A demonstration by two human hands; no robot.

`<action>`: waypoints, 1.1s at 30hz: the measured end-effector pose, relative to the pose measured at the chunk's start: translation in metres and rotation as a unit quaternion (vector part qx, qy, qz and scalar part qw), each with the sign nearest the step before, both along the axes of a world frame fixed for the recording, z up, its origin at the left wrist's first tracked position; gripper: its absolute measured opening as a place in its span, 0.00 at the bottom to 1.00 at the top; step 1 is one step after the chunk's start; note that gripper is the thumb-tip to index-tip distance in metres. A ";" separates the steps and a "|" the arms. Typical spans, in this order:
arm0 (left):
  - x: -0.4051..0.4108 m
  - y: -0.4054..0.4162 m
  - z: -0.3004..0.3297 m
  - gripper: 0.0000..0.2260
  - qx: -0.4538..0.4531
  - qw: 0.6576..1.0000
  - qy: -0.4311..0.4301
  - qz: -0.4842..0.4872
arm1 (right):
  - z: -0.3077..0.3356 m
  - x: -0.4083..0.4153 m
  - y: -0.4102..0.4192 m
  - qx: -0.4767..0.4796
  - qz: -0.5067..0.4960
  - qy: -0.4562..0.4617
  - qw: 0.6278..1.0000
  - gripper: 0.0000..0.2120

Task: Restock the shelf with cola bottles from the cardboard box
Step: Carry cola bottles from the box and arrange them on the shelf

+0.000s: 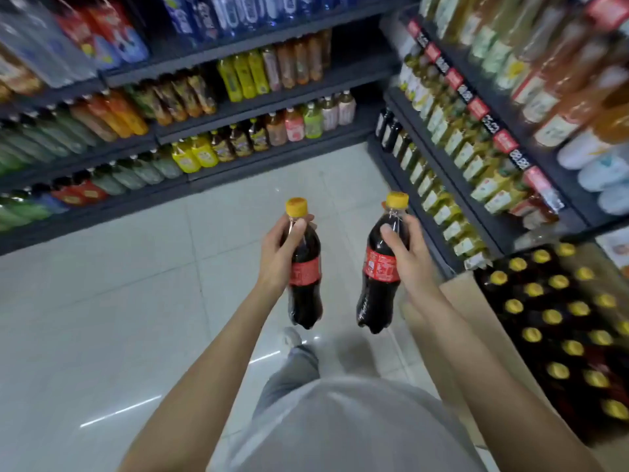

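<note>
Head view, aisle between two runs of dark metal shelving

Left hand (277, 257): fingers and thumb curled round the shoulder of a dark cola bottle with red label and yellow cap (304, 267). Right hand (410, 257): the same grip on a second dark cola bottle with red label and yellow cap (380, 267). Both bottles hang near upright in centre frame, caps toward the top of the frame, bases over the pale tiled floor (102, 301), apart from each other

Brown cardboard box (466, 301) at lower right, open, rows of yellow caps showing; it sits just beside the right forearm

Key relation: the dark shelf at lower left of the frame (102, 212) carries red-labelled dark bottles at its left end, so it looks the likely target. It lies up and left of both hands, well apart from them. Left hand is the nearer. Each bottle's long axis already runs vertical, so judged no re-orienting needed, only a carry toward upper left and a set-down on the base. Exact free slot not resolvable; shelf is blurred
</note>
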State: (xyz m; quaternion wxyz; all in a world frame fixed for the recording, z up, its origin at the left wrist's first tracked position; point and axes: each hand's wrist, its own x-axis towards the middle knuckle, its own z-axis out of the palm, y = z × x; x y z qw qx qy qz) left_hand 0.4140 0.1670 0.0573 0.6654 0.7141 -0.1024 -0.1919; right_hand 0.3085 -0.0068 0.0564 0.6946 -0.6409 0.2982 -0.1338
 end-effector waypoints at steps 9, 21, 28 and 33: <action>0.174 0.186 0.044 0.24 0.213 0.950 -0.205 0.104 | 0.035 0.241 0.168 -0.184 0.253 -0.048 0.948 0.15; 0.454 0.370 0.101 0.18 0.220 0.865 -0.355 0.278 | 0.087 0.567 0.339 -0.279 0.352 -0.186 0.874 0.19; 0.625 0.439 0.147 0.22 0.127 0.820 -0.442 0.342 | 0.142 0.737 0.419 -0.296 0.280 -0.300 0.862 0.19; 0.738 0.471 0.164 0.23 0.043 0.794 -0.490 0.357 | 0.161 0.838 0.463 -0.315 0.237 -0.377 0.838 0.24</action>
